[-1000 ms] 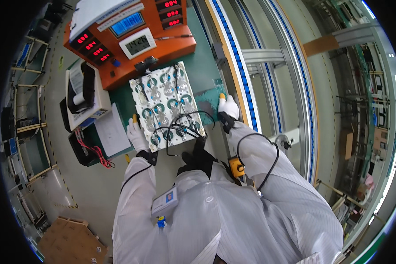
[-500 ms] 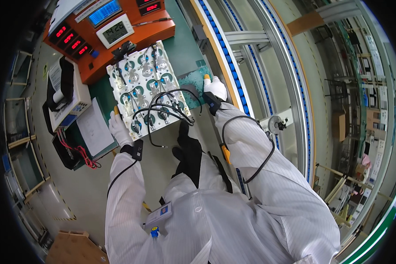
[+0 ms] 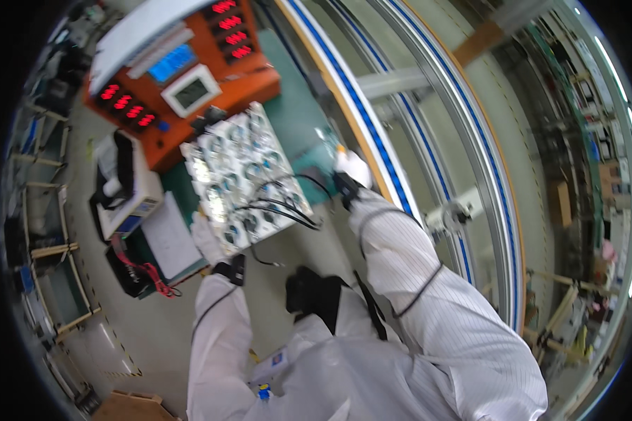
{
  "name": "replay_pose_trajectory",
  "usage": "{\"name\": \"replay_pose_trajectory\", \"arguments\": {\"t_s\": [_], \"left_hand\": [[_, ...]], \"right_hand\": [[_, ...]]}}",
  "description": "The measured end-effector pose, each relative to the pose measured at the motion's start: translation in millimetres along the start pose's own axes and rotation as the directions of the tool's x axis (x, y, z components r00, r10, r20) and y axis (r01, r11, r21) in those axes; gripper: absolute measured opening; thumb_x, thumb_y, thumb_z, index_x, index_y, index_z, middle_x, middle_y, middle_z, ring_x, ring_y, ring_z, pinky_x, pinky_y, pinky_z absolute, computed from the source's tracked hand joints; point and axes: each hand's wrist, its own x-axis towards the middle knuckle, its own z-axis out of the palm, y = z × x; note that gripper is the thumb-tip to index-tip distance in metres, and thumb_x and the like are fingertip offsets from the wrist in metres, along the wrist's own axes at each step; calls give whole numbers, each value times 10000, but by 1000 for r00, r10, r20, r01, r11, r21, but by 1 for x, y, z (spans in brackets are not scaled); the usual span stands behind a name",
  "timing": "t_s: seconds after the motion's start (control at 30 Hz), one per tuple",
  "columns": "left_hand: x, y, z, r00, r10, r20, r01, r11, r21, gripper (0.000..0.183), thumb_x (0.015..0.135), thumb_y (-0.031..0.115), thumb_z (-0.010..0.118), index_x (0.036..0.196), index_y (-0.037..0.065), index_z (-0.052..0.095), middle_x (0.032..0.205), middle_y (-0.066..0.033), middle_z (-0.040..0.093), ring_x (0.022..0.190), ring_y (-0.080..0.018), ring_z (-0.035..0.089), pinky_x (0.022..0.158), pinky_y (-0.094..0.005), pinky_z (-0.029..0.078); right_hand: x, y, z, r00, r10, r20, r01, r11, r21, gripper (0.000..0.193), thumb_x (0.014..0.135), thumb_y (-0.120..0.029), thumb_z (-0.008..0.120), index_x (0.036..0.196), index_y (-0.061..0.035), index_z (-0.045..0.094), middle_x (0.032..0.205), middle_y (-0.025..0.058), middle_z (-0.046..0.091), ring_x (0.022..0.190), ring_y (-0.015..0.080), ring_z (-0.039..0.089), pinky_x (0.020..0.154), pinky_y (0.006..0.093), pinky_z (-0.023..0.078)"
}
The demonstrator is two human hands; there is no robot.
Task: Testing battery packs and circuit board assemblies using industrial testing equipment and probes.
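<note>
Scene: a person in a white striped cleanroom suit is standing at a green-topped bench, seen from above through a fisheye lens.
Tray: a flat, pale, silvery tray [image 3: 244, 177] of round, shiny parts in rows is lying tilted on the bench, near the middle of the view, with black cables [image 3: 281, 207] trailing over its near right corner.
Handling: it looks stiff, light and wide; the loose parts could probably slide or spill if it tips, so the 2 opposite edges seem the safest places to grip it, keeping it level.
Left hand: the white-gloved left hand [image 3: 207, 238] is resting at the tray's near left edge, fingers curled against it; whether they are clamping it I cannot tell.
Right hand: the white-gloved right hand [image 3: 351, 167] is sitting just right of the tray, apart from it, fingers bunched; too small to tell whether they are pinching anything.
Behind: an orange test unit [image 3: 182, 91] with red number displays is standing on the far side.
Left: a white machine [image 3: 123, 186] and a paper sheet [image 3: 172, 238] are lying beside the tray.
Right: a long conveyor rail [image 3: 428, 126] with blue stripes is curving away.
</note>
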Motion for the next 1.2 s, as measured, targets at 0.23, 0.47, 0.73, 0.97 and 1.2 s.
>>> {"name": "replay_pose_trajectory", "arguments": {"t_s": [0.23,0.47,0.73,0.97,1.2], "left_hand": [[-12,116,-6,993,120,-9,-107,912,395,279,910,185,578,1170,93,614,1321,-127,549,1272,-353,454,1067,-487,350],[0,143,-41,997,69,37,-78,937,340,398,841,317,599,1188,131,657,1284,-145,520,1342,-349,388,1097,-537,288],[3,141,-33,991,32,128,-77,929,363,527,848,334,583,1340,147,567,1368,-150,468,1365,-348,343,1116,-532,256],[4,138,-33,977,140,158,-198,871,451,562,763,309,646,1292,120,615,1304,-184,516,1323,-375,393,1081,-535,295],[7,155,-40,984,96,152,-150,904,401,597,725,339,668,1278,118,633,1308,-167,531,1325,-354,391,1094,-533,271]], "right_hand": [[16,40,-3,992,11,-125,-31,986,-164,488,941,-458,439,1033,-43,680,1029,269,682,1002,439,652,872,528,507],[11,30,7,989,-54,-135,29,983,-181,484,951,-460,450,998,-42,690,986,258,694,968,424,668,856,521,517],[20,31,5,988,-52,-146,22,980,-199,486,954,-463,457,999,-39,690,973,260,695,956,427,671,839,519,523],[24,39,8,983,-79,-166,46,979,-197,484,948,-459,467,978,-32,694,933,263,695,919,432,675,819,524,526],[34,47,15,977,-85,-196,28,961,-274,516,959,-474,436,973,-27,694,971,276,688,945,452,665,836,545,517]]}}
